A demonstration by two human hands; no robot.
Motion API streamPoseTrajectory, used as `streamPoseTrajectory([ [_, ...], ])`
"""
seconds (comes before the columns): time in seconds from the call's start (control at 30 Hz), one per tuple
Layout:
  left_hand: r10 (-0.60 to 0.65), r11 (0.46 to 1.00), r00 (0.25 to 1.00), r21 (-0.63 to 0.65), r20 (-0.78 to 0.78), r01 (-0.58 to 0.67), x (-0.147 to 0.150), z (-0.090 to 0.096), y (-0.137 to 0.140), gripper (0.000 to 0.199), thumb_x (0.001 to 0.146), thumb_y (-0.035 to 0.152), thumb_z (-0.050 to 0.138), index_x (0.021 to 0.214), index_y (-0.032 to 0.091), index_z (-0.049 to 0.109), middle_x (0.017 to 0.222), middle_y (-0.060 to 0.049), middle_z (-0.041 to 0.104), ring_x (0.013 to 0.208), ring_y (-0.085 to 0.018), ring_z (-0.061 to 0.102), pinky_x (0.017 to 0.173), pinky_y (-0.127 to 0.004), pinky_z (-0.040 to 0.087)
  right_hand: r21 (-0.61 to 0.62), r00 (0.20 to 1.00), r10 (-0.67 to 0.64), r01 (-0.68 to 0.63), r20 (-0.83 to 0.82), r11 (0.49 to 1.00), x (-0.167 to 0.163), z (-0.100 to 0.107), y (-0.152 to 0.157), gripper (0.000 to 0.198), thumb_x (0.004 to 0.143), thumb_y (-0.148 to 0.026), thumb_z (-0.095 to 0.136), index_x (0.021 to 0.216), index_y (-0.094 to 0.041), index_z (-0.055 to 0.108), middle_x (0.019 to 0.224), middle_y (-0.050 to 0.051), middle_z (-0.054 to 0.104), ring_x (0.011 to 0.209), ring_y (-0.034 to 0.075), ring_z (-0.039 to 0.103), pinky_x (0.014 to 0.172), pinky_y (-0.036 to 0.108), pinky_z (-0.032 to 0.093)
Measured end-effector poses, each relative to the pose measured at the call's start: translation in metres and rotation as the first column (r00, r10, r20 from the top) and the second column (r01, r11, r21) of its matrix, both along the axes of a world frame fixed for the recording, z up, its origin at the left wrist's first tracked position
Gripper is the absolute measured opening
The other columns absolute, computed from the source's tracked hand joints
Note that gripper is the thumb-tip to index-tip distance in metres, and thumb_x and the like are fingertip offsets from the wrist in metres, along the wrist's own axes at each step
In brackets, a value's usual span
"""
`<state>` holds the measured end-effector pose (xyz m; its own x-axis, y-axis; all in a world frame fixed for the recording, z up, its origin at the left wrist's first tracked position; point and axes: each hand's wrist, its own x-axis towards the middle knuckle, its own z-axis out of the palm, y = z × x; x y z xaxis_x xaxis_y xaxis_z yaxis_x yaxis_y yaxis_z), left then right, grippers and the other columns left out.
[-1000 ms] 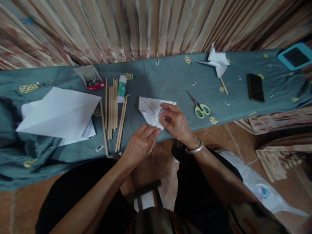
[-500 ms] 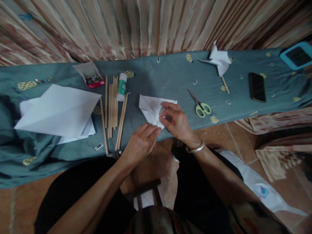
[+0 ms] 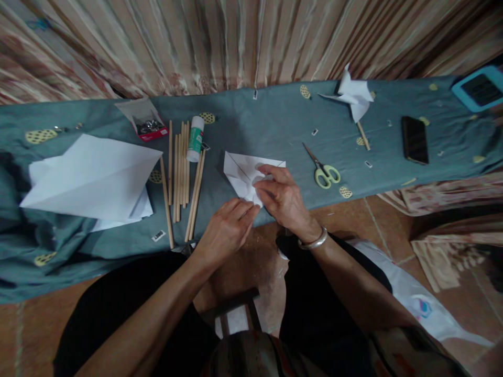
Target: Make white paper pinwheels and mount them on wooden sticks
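Left of the green-handled scissors (image 3: 318,167), the folded white paper (image 3: 240,172) should handle light and crease easily, best taken by its edges; left grip (image 3: 228,224) pinches its near corner, right grip (image 3: 283,201) a flap.

The paper (image 3: 238,170) is white. The scissors (image 3: 319,168) are pale green and grey. The glue (image 3: 195,139) is white and green. The cloth (image 3: 271,125) is blue-green with yellow dotted shapes (image 3: 305,91).
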<state>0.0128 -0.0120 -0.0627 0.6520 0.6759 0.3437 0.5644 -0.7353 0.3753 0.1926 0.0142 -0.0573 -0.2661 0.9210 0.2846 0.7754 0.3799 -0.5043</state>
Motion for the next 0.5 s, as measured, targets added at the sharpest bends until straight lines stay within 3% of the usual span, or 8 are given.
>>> streamPoseTrajectory([
  [0.3, 0.008, 1.0, 1.0, 0.008, 0.008, -0.008, 0.001, 0.0, -0.001, 0.021, 0.09, 0.011, 0.047, 0.107, 0.01, 0.059, 0.096, -0.011, 0.065, 0.091, -0.022, 0.059, 0.079, -0.037, 0.054, 0.01, 0.971, 0.063, -0.067, 0.231, 0.998, -0.004, 0.0, -0.015, 0.03, 0.092, -0.015, 0.04, 0.11, -0.014, 0.064, 0.137, 0.013, 0.05, 0.121, 0.028, 0.044, 0.096, 0.045, 0.044],
  [0.5, 0.036, 0.999, 0.999, 0.018, 0.029, -0.036, 0.001, -0.001, -0.002, 0.02, 0.089, 0.01, 0.048, 0.105, 0.011, 0.059, 0.101, -0.012, 0.063, 0.093, -0.022, 0.059, 0.079, -0.036, 0.054, 0.032, 0.951, 0.048, -0.061, 0.305, 0.998, -0.009, -0.007, -0.021, 0.032, 0.095, -0.019, 0.036, 0.116, -0.015, 0.06, 0.138, 0.014, 0.05, 0.124, 0.027, 0.041, 0.097, 0.045, 0.042],
])
